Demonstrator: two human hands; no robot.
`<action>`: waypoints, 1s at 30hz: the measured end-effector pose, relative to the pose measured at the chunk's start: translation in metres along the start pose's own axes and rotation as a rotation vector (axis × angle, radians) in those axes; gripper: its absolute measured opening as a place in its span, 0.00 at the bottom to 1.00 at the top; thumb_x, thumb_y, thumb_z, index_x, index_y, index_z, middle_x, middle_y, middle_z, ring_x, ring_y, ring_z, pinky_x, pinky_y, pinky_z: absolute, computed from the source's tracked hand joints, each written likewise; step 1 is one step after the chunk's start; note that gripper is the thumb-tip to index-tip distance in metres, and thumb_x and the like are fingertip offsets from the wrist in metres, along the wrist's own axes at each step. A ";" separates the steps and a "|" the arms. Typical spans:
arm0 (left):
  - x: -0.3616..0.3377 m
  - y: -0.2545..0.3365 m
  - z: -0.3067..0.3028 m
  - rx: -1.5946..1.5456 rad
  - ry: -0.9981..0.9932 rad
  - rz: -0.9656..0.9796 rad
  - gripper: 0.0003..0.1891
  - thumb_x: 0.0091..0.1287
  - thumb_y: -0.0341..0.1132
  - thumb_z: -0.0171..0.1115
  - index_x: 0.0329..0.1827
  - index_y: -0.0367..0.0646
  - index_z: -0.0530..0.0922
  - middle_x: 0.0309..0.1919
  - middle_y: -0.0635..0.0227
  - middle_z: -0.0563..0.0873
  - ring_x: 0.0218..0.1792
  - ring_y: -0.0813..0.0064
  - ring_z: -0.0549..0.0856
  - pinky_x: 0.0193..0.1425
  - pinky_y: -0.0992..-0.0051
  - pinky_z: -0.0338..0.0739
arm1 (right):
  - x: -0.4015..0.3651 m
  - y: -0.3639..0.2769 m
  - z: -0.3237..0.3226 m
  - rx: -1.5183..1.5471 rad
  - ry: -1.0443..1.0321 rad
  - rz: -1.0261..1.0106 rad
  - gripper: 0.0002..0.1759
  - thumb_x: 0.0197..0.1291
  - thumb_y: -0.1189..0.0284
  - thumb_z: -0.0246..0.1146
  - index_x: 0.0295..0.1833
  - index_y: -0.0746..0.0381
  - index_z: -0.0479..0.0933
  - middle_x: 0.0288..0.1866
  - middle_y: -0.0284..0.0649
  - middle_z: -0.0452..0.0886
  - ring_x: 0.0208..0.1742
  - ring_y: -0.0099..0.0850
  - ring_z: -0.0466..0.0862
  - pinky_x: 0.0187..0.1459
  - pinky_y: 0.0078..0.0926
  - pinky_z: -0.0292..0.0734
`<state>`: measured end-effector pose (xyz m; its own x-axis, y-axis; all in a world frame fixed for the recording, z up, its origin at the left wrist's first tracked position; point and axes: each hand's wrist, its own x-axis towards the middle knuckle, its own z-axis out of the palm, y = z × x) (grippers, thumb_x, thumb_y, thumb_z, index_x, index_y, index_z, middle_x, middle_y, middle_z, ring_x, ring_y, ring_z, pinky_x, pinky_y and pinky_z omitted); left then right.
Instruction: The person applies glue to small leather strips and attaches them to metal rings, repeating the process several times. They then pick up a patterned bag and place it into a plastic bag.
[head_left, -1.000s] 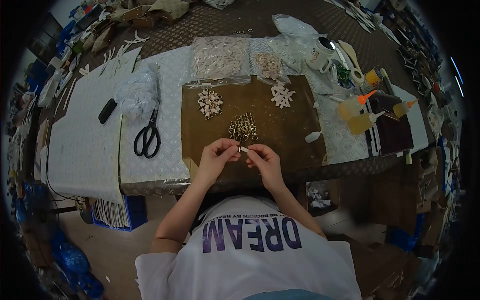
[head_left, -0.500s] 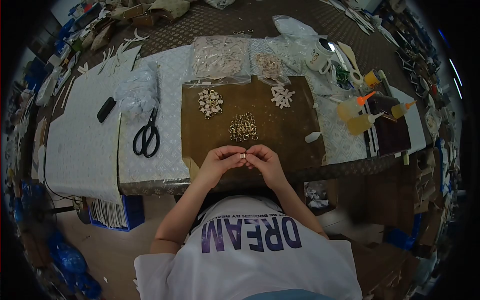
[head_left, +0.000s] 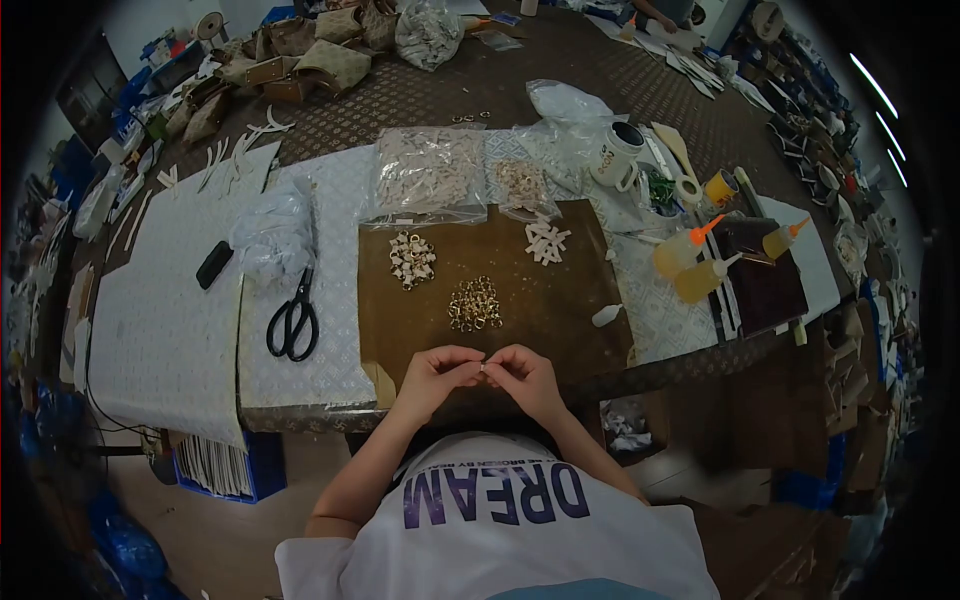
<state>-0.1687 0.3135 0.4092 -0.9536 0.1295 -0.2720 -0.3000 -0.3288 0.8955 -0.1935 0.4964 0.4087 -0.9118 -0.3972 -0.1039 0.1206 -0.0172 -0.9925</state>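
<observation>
My left hand and my right hand meet at the near edge of a brown work mat, fingertips pinched together on a small pale piece. Just beyond my hands lies a heap of gold metal rings. Farther back on the mat sit a pile of ringed pale pieces and a pile of white strips.
Black scissors lie left of the mat on a white patterned sheet. Two clear bags of parts sit behind the mat. Glue bottles with orange tips, a white mug and a dark board stand at the right.
My hands have drawn together and closer to my body at the mat's near edge, still pinching the small piece. The view has tilted, showing more of the far table.
</observation>
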 end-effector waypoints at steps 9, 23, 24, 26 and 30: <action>-0.001 0.000 0.009 0.139 0.048 0.102 0.07 0.60 0.23 0.64 0.42 0.33 0.83 0.35 0.64 0.87 0.35 0.80 0.84 0.42 0.82 0.78 | -0.004 0.003 -0.003 -0.051 0.024 -0.080 0.02 0.62 0.78 0.61 0.40 0.66 0.76 0.34 0.33 0.80 0.34 0.17 0.79 0.38 0.14 0.75; 0.005 -0.002 0.004 -0.215 0.129 -0.087 0.10 0.62 0.23 0.63 0.46 0.34 0.80 0.37 0.63 0.86 0.35 0.75 0.85 0.41 0.79 0.81 | 0.006 0.033 -0.095 -0.556 0.887 -0.336 0.30 0.61 0.73 0.64 0.67 0.63 0.61 0.63 0.46 0.66 0.62 0.38 0.71 0.58 0.32 0.71; 0.004 -0.003 0.003 -0.235 0.114 -0.071 0.09 0.62 0.23 0.63 0.46 0.35 0.80 0.37 0.63 0.86 0.35 0.75 0.85 0.41 0.80 0.81 | 0.008 0.030 -0.098 -0.579 0.856 -0.286 0.29 0.61 0.72 0.64 0.65 0.63 0.63 0.63 0.47 0.66 0.61 0.40 0.71 0.55 0.33 0.72; 0.005 -0.002 0.005 -0.255 0.099 -0.052 0.09 0.62 0.23 0.63 0.45 0.35 0.80 0.36 0.63 0.86 0.35 0.75 0.85 0.40 0.80 0.81 | 0.010 0.025 -0.105 -0.521 0.807 -0.261 0.24 0.63 0.73 0.62 0.64 0.63 0.66 0.62 0.47 0.68 0.58 0.39 0.74 0.53 0.30 0.73; 0.003 0.000 0.006 -0.260 0.112 -0.036 0.09 0.62 0.24 0.63 0.45 0.36 0.80 0.37 0.63 0.86 0.36 0.75 0.86 0.41 0.80 0.81 | 0.009 0.028 -0.104 -0.113 0.614 -0.302 0.21 0.65 0.75 0.60 0.63 0.64 0.68 0.58 0.41 0.70 0.55 0.31 0.76 0.52 0.24 0.73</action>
<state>-0.1711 0.3196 0.4108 -0.9348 0.0465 -0.3522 -0.3171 -0.5562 0.7682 -0.2392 0.5882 0.3735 -0.9600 0.2019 0.1941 -0.1848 0.0640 -0.9807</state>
